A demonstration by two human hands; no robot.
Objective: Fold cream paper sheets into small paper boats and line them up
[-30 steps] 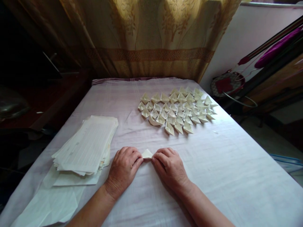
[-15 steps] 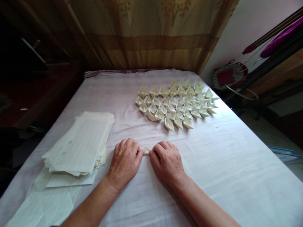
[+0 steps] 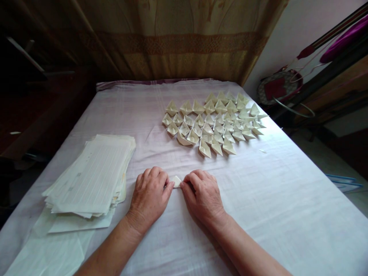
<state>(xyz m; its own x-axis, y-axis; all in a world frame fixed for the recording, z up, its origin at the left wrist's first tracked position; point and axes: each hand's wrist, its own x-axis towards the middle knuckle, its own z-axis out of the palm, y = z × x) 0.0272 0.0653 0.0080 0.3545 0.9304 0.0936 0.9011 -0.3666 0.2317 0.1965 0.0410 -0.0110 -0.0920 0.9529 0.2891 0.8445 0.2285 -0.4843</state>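
Note:
A small folded piece of paper [image 3: 176,180] with a pointed top lies low over the cloth, and most of it is hidden by my fingers. My left hand [image 3: 150,195] pinches its left end between thumb and curled fingers. At the other end my right hand [image 3: 203,195] grips the same paper, thumb and fingers pressed together. Beyond my hands stand several folded paper boats [image 3: 205,124], set close together in rows.
To the left lies an uneven stack of printed sheets [image 3: 93,174], with loose thin paper [image 3: 54,245] under its near end. The surface wears a pale plaid cloth [image 3: 258,214]. A gold curtain [image 3: 172,46] hangs behind. A bag [image 3: 277,89] is beyond the right edge.
Both hands keep hold of the folded paper, with only slight finger movement. The camera view has shifted a little, so the stack sits further left.

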